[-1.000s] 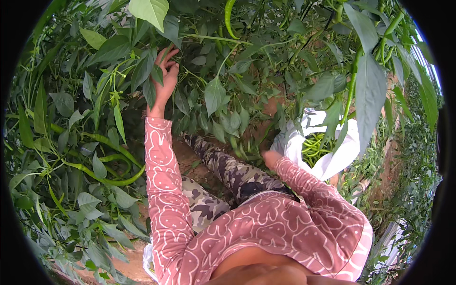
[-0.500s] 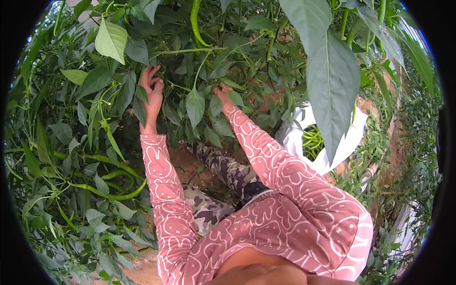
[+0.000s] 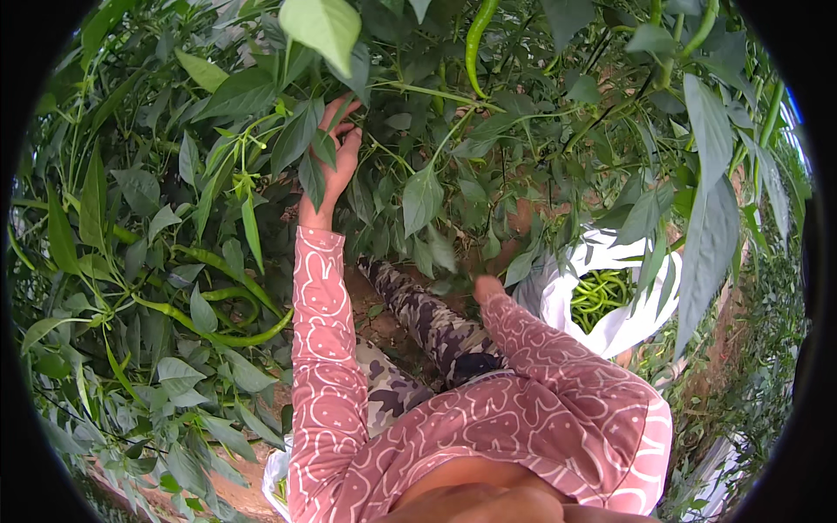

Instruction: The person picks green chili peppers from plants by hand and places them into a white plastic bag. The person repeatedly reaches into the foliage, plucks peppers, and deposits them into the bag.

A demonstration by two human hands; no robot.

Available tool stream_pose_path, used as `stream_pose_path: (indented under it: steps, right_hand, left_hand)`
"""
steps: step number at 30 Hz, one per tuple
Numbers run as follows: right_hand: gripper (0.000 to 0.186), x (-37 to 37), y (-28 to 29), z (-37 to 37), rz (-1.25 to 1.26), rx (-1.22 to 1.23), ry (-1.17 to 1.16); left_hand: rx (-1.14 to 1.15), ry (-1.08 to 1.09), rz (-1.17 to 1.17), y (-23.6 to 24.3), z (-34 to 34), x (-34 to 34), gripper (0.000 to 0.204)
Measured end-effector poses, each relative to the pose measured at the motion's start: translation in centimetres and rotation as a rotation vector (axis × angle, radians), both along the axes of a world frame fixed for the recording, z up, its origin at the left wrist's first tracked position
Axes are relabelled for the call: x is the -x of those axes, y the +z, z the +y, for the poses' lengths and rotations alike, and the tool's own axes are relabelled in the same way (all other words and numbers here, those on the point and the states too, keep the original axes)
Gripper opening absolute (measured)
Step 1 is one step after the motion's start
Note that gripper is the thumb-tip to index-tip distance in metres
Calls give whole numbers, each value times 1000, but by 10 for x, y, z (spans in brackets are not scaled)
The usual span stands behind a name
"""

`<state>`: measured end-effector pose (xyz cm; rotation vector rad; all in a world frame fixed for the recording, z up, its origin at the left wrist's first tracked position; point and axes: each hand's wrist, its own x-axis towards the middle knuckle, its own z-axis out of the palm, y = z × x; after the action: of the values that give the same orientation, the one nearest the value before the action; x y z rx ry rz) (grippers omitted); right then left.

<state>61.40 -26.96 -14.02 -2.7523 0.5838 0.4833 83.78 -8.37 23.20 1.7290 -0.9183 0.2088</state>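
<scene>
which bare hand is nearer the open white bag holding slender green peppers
The right hand, just left of the open white bag; the left hand is farther off, up among dark green leaves.

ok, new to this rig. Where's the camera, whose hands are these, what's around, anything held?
There's no robot: a person works barehanded. The view comes from a fisheye camera on their head, left of a pair, looking down, so straight edges bend. Picture left is their left.

The left hand is up among leaves, partly covered, so I can't tell whether it holds anything. The right hand is lower, near a white bag; its grip can't be seen. Green peppers lie in the bag, and a long pepper hangs at the top.
</scene>
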Motion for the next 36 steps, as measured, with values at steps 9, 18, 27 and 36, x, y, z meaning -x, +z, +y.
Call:
stream_pose_path:
  steps: [9, 18, 27, 36]
  right_hand:
    - [13, 50, 100, -18, 198, -288, 341]
    - [28, -148, 366, 13, -1368, -620, -252]
    - [28, -176, 384, -44, -1449, -387, -226]
    - [28, -149, 391, -66, -1181, -348, -11]
  left_hand:
    - [83, -3, -59, -2, 1, 1, 48]
    - [154, -19, -101, -10, 1, 0, 52]
    - [95, -64, -111, -17, 2, -5, 49]
    - [-93, 55, -168, -38, 0, -22, 45]
